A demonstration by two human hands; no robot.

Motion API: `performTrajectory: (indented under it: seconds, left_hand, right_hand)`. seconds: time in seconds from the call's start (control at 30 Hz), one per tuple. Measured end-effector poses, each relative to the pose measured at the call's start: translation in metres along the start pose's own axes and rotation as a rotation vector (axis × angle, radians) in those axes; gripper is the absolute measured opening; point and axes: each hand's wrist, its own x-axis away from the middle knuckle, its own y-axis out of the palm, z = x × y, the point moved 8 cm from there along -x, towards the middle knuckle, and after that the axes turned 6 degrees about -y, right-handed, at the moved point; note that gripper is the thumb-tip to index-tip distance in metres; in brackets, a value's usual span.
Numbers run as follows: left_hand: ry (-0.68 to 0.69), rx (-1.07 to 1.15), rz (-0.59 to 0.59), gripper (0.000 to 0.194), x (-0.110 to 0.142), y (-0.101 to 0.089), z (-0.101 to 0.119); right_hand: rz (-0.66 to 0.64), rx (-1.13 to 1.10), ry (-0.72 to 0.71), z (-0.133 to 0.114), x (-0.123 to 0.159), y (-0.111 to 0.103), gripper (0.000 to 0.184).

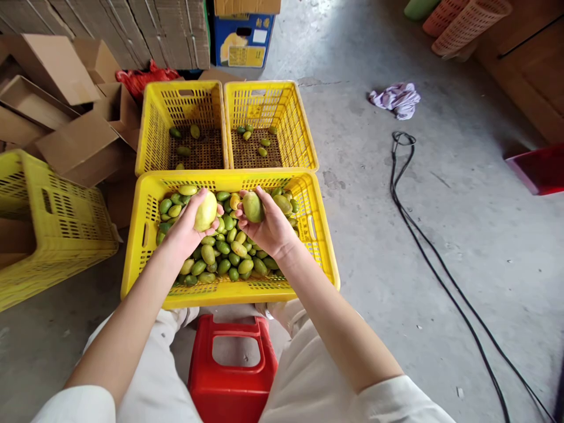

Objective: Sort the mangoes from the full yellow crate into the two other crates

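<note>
My left hand (190, 224) is closed around a pale yellow-green oval fruit (205, 211), its fingers curled underneath. In my right hand (272, 228) sits a duller green oval fruit (253, 207), gripped between thumb and fingers. Both hands are above a wide yellow plastic crate (328, 258), apart from each other. Many smaller green and yellowish fruits (233, 249) fill the bottom of this crate. Parts of the heap are hidden behind my hands and forearms. The exact kind of fruit cannot be made out.
Behind stand a left yellow crate (154, 117) and a right yellow crate (304, 132), each holding several fruits. Another yellow crate (73, 235) and cardboard boxes (79, 138) are at left. A red stool (233, 382) is between my legs. A black cable (416, 235) and cloth (396, 100) lie right.
</note>
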Motion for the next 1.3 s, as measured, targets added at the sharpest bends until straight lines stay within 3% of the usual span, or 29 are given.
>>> performTrajectory:
  seconds: [0.17, 0.4, 0.6, 0.77, 1.07, 1.3]
  left_hand:
    - [0.062, 0.003, -0.114, 0.038, 0.006, 0.007, 0.002]
    - [0.015, 0.106, -0.019, 0.03, 0.005, 0.004, -0.001]
    - [-0.066, 0.135, -0.056, 0.041, 0.008, 0.013, 0.001]
    - [-0.035, 0.172, -0.02, 0.053, 0.009, 0.007, 0.006]
    - [-0.045, 0.214, -0.042, 0.039, 0.014, 0.009, 0.009]
    - [-0.021, 0.198, -0.077, 0.04, 0.011, 0.01, 0.009]
  right_hand:
    - [0.006, 0.012, -0.004, 0.0, 0.0, -0.001, 0.03]
    - [-0.001, 0.034, -0.027, 0.0, -0.001, -0.001, 0.036]
    - [0.013, 0.013, -0.018, 0.001, -0.003, -0.003, 0.036]
    - [0.03, -0.024, 0.006, 0.002, -0.002, -0.002, 0.037]
    - [-0.017, 0.025, -0.021, -0.005, 0.005, 0.001, 0.043]
    - [-0.025, 0.038, -0.061, -0.009, 0.006, 0.003, 0.039]
